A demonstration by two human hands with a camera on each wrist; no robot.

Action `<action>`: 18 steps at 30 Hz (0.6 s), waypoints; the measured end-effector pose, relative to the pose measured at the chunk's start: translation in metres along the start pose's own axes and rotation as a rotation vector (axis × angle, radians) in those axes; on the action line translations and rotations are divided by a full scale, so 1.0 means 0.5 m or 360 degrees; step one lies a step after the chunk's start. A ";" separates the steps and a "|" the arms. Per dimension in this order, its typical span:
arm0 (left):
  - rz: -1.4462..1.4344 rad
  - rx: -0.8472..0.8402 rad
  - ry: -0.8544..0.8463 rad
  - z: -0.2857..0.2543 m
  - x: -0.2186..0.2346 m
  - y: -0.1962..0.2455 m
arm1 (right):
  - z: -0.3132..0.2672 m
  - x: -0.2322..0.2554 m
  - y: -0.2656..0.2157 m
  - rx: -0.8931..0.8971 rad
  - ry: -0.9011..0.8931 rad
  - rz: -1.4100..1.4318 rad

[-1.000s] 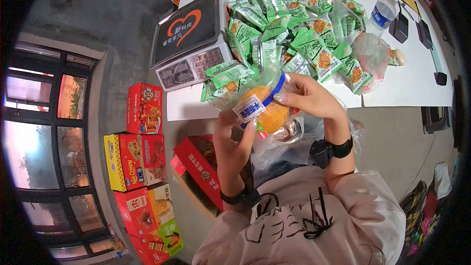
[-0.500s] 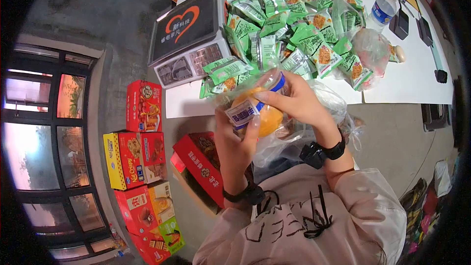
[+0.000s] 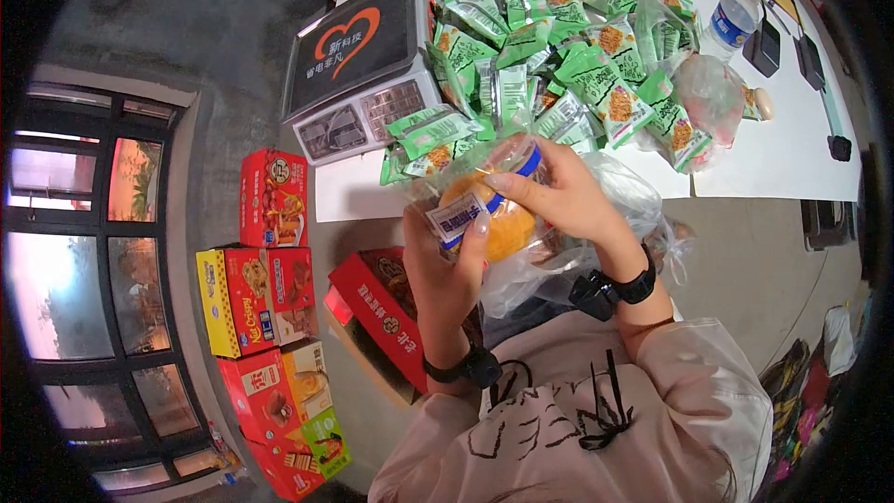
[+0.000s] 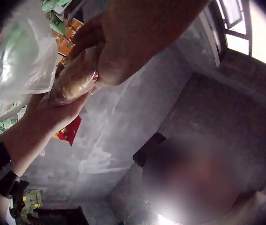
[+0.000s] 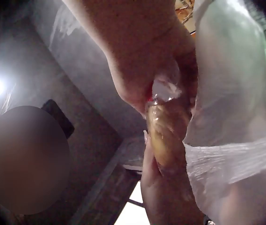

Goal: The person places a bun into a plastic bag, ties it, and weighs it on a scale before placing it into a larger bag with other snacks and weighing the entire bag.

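Note:
A round bread bun (image 3: 508, 229) in a clear wrapper with a blue band and a white label is held in front of the chest, near the table's front edge. My left hand (image 3: 440, 270) grips its left side, thumb up over the label. On the far right side my right hand (image 3: 570, 196) grips the wrapper, thumb across the blue band. Both wrist views show the bun edge-on between the two hands, the bun (image 4: 74, 84) golden brown through the film. Most fingers are hidden beneath it. A translucent plastic bag (image 3: 619, 196) hangs just behind and below the right hand.
Green snack packets (image 3: 596, 84) are heaped on the white table (image 3: 773, 163), beside a black-topped box (image 3: 358, 47) with a heart. A water bottle (image 3: 731, 19) stands at the right. An opened red carton (image 3: 377, 321) sits below left; several snack boxes (image 3: 256, 303) line the wall.
The bun has tilted and shifted slightly left and down. My right hand has come left, its thumb now further onto the wrapper. In the last half second both hands hardly move.

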State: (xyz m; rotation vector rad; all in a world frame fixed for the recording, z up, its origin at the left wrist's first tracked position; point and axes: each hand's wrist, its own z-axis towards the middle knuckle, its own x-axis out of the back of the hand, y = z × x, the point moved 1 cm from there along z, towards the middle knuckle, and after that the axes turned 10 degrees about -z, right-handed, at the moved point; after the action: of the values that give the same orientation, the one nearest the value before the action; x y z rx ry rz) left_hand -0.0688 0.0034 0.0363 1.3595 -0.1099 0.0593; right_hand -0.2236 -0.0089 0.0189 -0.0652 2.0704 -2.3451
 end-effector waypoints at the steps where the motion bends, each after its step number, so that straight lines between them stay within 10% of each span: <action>1: 0.0018 -0.0009 0.0000 0.000 0.000 0.001 | 0.000 0.001 -0.003 -0.0073 -0.0087 0.0050; 18: -0.0052 -0.0072 -0.0037 0.001 0.014 -0.019 | 0.007 -0.007 0.016 -0.0087 -0.0244 0.0325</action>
State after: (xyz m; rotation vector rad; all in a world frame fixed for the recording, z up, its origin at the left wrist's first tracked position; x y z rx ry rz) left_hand -0.0609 0.0009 0.0279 1.3168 -0.1077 0.0136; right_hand -0.2198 -0.0132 0.0115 -0.0311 1.9677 -2.0968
